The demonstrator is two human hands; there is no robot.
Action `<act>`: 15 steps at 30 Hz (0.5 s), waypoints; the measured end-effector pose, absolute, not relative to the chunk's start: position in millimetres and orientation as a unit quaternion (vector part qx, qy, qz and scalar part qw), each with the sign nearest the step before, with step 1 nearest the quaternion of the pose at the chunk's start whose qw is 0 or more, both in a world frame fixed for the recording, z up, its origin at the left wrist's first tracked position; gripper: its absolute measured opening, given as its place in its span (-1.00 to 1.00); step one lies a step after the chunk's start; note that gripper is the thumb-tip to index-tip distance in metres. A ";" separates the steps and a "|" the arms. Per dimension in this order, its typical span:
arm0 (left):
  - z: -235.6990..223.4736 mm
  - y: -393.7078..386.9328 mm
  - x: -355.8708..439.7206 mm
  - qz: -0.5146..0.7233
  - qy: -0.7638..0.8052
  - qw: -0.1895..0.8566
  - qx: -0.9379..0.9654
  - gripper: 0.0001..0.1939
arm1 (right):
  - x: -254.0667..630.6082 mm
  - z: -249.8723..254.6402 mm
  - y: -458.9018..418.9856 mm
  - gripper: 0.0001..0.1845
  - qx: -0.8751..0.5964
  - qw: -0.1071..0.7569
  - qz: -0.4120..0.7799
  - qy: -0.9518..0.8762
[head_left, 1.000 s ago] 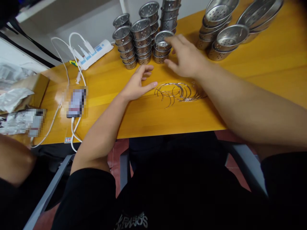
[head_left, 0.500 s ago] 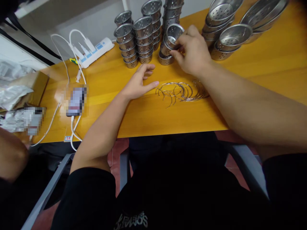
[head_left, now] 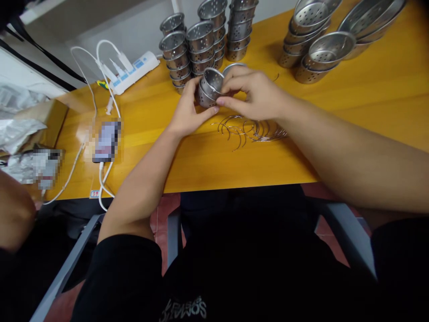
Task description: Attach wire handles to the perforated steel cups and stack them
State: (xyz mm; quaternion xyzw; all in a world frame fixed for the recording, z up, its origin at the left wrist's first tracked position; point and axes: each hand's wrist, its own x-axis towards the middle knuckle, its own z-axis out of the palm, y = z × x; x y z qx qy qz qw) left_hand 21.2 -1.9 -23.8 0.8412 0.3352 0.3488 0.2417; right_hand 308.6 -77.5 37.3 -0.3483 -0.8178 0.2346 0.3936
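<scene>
Two nested perforated metal cups (head_left: 207, 91) are held tilted above the table, between both hands. My left hand (head_left: 189, 109) curls around their left side, thumb below. From the right, my right hand (head_left: 250, 91) pinches them at the rim and side. Just behind my right hand, the rim of another metal cup (head_left: 234, 67) shows; the rest of it is hidden. Several thin curved metal wires (head_left: 254, 129) lie loosely on the table below my hands.
Stacks of perforated metal cups (head_left: 201, 40) stand at the back of the wooden table (head_left: 214, 165). Wider perforated bowls (head_left: 326, 53) stack at back right. On the left are a power strip (head_left: 136, 74), a phone (head_left: 106, 141) with cables, and a co-worker's arm (head_left: 15, 212).
My right hand has taken the two nested cups from the short stack and brought them left and nearer. My left hand has closed around them.
</scene>
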 end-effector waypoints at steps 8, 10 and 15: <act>-34.1 14.5 9.7 0.336 0.350 0.232 0.843 0.18 | 326.6 29.7 -67.4 -0.24 -0.432 0.398 0.190 -0.786; -35.2 19.0 6.2 0.338 0.354 0.222 0.843 0.13 | 331.4 26.7 -63.8 -0.29 -0.449 0.393 0.181 -0.782; -37.9 22.5 6.4 0.331 0.350 0.225 0.847 0.11 | 343.1 18.7 -51.5 -0.66 -0.507 0.426 0.134 -0.737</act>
